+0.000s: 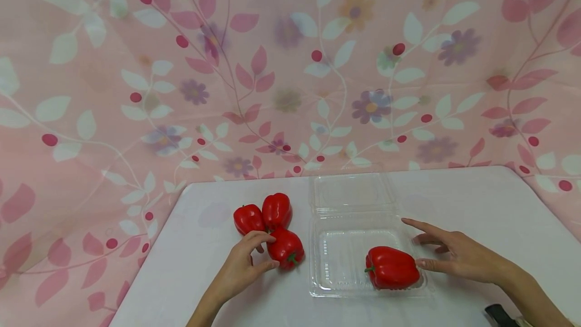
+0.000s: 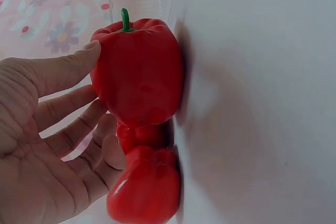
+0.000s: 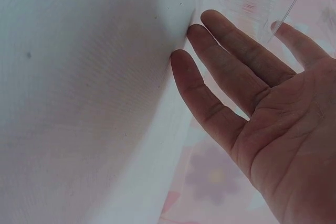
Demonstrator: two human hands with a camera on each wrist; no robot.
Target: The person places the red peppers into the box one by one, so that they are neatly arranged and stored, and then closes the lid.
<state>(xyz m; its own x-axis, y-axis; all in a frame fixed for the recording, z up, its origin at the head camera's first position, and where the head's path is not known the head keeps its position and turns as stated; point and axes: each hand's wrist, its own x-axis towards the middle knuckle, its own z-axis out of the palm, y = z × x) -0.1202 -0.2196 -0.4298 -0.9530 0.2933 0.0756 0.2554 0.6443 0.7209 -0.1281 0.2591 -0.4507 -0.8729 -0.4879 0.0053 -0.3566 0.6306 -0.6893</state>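
Observation:
In the head view my left hand (image 1: 247, 262) is at the nearest red bell pepper (image 1: 286, 249) of a group of three. Its thumb and curled index finger hold the pepper's left side; in the left wrist view the green stem (image 2: 125, 20) shows above the thumb. Two other red bell peppers (image 1: 277, 210) (image 1: 248, 219) touch it from behind. A clear plastic clamshell box (image 1: 338, 254) lies with its lid folded back, and one red bell pepper (image 1: 392, 268) lies on its side in the box's right part. My right hand (image 1: 458, 256) is spread beside the box's right edge, fingers extended, gripping nothing.
The box's lid (image 1: 354, 192) lies toward the back of the white table (image 1: 481, 211). A floral pink cloth (image 1: 290, 74) hangs right behind the table. A dark object (image 1: 497, 313) is at the right wrist, partly cut off by the frame.

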